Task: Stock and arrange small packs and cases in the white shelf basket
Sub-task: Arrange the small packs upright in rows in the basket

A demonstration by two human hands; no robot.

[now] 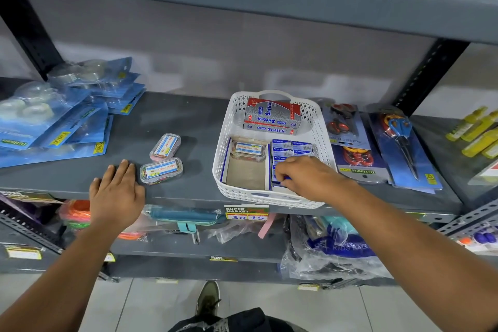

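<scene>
Forearms reach up from the near edge toward a grey shelf. Left hand lies flat and open on the shelf's near lip, holding nothing, likely bracing the body. Right hand dips into the white basket, fingers curled on the small blue packs; whether they actually pinch one cannot be told. Blue packs fill the basket's near right; a clear case sits on an open carton at near left, with red-and-silver boxes at the far end. Two more clear cases wait on the shelf just beside the left hand, apparently next for stocking.
</scene>
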